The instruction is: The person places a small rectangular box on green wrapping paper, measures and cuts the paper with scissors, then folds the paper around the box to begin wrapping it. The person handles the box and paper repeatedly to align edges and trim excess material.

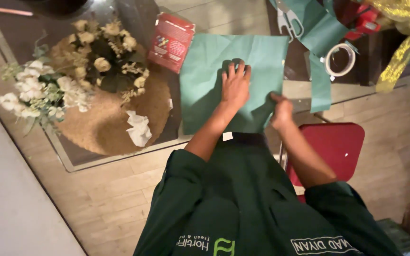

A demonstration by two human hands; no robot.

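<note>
From the head camera we see a big green paper sheet lying flat on the glass worktop. Our left hand lies open and flat on the middle of the sheet, fingers spread. Our right hand is at the sheet's near right edge, and its grip is closed on that edge. Left of the sheet stands a bunch of pale flowers on a round woven mat. A red box touches the sheet's far left corner. Right of the sheet lie a tape roll and scissors.
</note>
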